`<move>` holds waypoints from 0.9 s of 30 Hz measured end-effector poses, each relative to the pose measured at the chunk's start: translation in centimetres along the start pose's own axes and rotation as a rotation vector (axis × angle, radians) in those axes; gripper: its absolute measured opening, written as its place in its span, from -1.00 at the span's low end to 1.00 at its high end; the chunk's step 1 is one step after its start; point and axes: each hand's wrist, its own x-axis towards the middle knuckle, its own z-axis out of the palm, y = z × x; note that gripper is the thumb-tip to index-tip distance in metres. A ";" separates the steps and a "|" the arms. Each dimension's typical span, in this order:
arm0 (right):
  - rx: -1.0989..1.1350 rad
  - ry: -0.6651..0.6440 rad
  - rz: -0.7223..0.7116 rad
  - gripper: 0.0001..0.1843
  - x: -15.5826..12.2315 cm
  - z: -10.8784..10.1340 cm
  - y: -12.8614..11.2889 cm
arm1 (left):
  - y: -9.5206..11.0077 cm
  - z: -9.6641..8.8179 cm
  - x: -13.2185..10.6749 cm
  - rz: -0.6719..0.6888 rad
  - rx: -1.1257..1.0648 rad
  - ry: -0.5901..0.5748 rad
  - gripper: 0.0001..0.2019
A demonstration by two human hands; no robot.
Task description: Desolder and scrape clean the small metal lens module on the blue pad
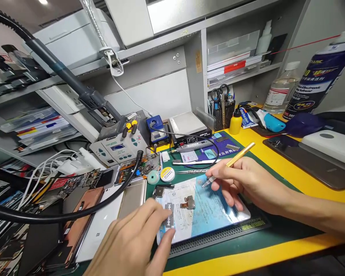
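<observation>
My left hand (135, 239) pinches a thin razor blade (169, 215) between thumb and forefinger, over the near-left part of a white and blue work sheet (209, 209). My right hand (244, 182) grips a gold-handled blade tool (232, 161) like a pen, its metal tip resting on the sheet's far edge. A small component with a flex cable (189, 202) lies on the sheet between the two hands. The sheet rests on a dark green mat (276, 184) on a yellow bench (304, 172).
Phones and back covers (103, 214) lie left of the sheet, with circuit boards (138, 166) and a solder-wick reel (167, 174) behind. A soldering station (117, 147), black flexible hose (60, 216), pen holder with scissors (222, 111), yellow bottle (235, 122), spray can (319, 76), laptop (313, 161).
</observation>
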 end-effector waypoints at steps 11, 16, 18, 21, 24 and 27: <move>-0.008 -0.012 0.022 -0.69 0.2 -0.1 0.3 | 1.6 0.3 6.9 -0.156 0.030 -0.419 -0.84; -0.056 -0.046 0.044 -0.73 -0.1 0.0 -0.2 | 1.7 0.8 7.6 -0.185 -0.036 -0.424 -0.90; -0.078 -0.061 0.042 -0.72 -0.2 0.0 -0.3 | 1.7 1.1 7.6 -0.188 -0.063 -0.407 -0.93; -0.116 -0.088 0.047 -0.70 -0.2 -0.3 -0.3 | 1.5 1.6 7.4 -0.178 -0.130 -0.381 -0.97; -0.152 -0.119 0.098 -0.64 -0.2 -0.6 -0.3 | 1.1 2.2 7.0 -0.142 -0.185 -0.310 -0.96; -0.185 -0.149 0.147 -0.61 -0.4 -0.7 -0.4 | 0.7 2.8 6.6 -0.081 -0.215 -0.210 -0.95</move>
